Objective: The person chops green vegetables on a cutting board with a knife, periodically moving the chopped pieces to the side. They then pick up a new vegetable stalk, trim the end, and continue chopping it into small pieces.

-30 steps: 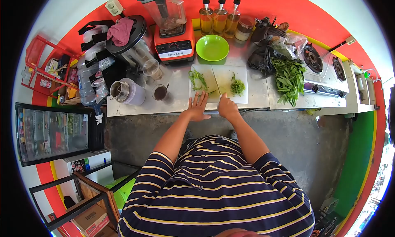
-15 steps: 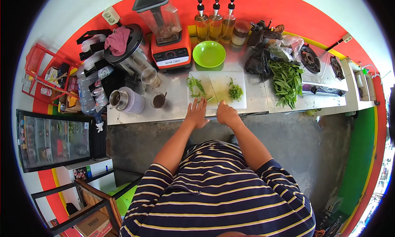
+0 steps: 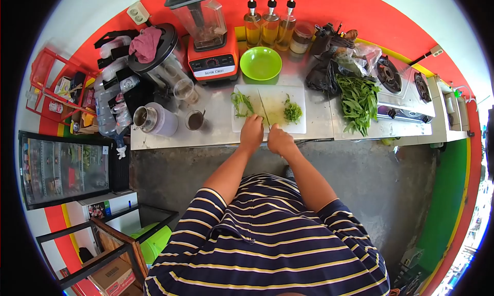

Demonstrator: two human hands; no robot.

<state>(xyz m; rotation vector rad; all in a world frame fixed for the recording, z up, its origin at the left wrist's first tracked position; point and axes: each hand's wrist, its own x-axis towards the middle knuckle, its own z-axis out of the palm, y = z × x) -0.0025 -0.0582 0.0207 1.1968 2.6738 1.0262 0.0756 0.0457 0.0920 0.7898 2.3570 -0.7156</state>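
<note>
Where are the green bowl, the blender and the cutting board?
Green bowl (image 3: 261, 63): head view, on its bare inside.
Blender (image 3: 212, 62): head view, on its control panel.
Cutting board (image 3: 298, 93): head view, bare surface near its far right corner.

Shirt (image 3: 267, 234): I saw navy with pale stripes, lower centre.
Bowl (image 3: 261, 63): my feed showed lime green.
Cloth (image 3: 145, 44): looked pink.

A metal table (image 3: 216, 135) carries a white cutting board (image 3: 298, 127) near its front edge. Behind the board there are a green bowl (image 3: 261, 63), a red blender (image 3: 212, 60) and three pump bottles (image 3: 269, 30); to the right lie leafy greens (image 3: 357, 104).
</note>
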